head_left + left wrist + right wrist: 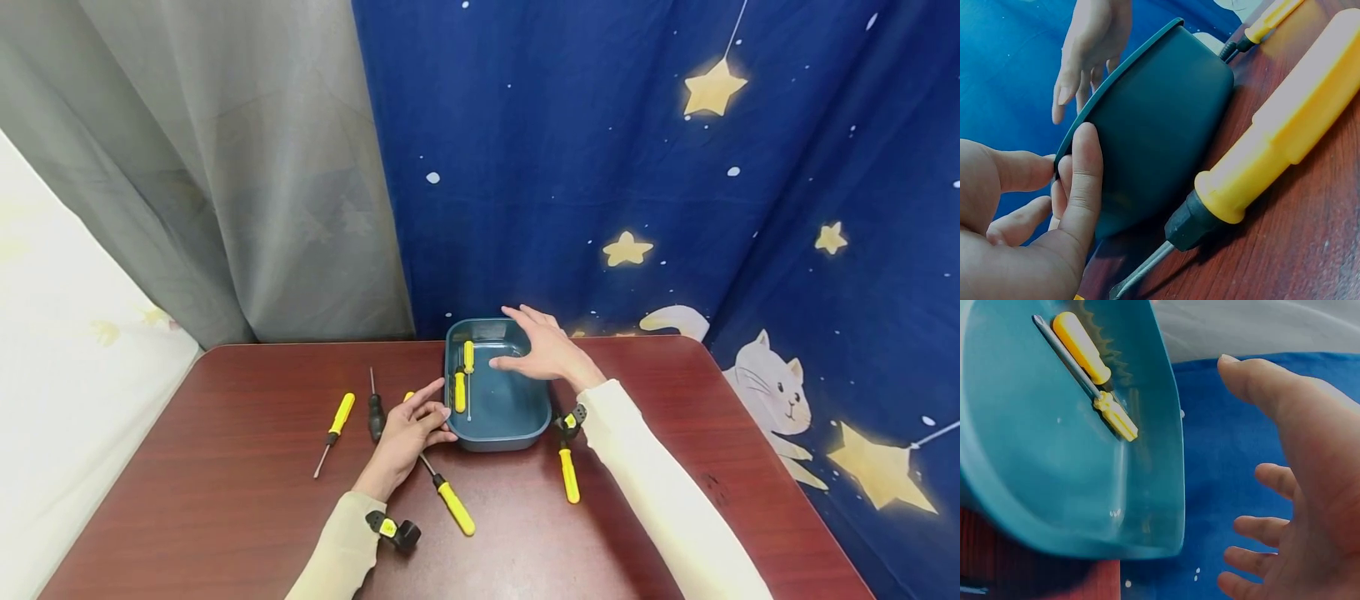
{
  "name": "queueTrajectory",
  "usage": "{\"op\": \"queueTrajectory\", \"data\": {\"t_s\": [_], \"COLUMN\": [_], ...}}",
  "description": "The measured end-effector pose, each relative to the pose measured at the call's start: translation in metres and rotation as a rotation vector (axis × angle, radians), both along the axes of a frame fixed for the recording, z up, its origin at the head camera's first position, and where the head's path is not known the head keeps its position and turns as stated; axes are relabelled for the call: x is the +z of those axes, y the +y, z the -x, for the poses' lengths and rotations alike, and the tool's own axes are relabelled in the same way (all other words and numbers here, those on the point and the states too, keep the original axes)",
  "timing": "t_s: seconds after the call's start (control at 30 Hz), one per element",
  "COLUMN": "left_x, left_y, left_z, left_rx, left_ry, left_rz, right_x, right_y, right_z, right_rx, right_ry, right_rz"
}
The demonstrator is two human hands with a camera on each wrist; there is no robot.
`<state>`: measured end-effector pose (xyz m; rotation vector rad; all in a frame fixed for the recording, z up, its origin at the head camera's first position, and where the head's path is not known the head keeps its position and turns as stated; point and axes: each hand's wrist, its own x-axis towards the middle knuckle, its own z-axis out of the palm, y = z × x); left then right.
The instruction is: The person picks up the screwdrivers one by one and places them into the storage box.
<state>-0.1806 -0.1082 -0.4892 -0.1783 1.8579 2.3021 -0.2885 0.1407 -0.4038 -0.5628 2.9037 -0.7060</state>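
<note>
My left hand (407,435) pinches the left rim of a teal plastic bin (513,412), thumb and fingers on either side of the edge in the left wrist view. Over the bin's far right side is my right hand (553,354), fingers spread and holding nothing; the right wrist view has it apart from the rim. Inside the bin lie two screwdrivers along its left wall: one with a yellow handle (460,392) and one with a ribbed yellow handle (468,357). A yellow-handled screwdriver (1254,156) lies on the table close beside my left hand.
Left of the bin are a yellow screwdriver (341,417) and a black-handled screwdriver (376,417). Another yellow handle (409,397) is partly hidden behind my left hand. One more yellow screwdriver (569,475) lies front right. Curtains (525,167) hang behind the table (247,433).
</note>
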Motion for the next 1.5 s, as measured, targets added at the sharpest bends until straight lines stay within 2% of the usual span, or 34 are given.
{"op": "queueTrajectory", "data": {"t_s": [0.43, 0.87, 1.1, 1.33, 1.5], "left_x": [-0.001, -0.003, -0.001, -0.002, -0.001], "left_y": [-0.002, -0.002, -0.002, -0.002, -0.001], "left_z": [0.001, 0.003, 0.003, 0.002, 0.001], "left_rx": [-0.011, -0.015, -0.016, -0.013, -0.014], "left_ry": [-0.003, 0.012, 0.008, -0.003, -0.004], "left_rz": [-0.004, -0.012, -0.011, -0.009, -0.009], "right_x": [-0.012, -0.024, -0.030, -0.037, -0.042], "right_y": [0.028, 0.052, 0.066, 0.076, 0.087], "right_z": [-0.007, -0.020, -0.021, -0.021, -0.022], "right_rx": [-0.043, -0.140, -0.199, -0.271, -0.291], "right_ry": [-0.054, -0.131, -0.126, -0.142, -0.131], "right_rz": [0.096, 0.173, 0.150, 0.177, 0.148]}}
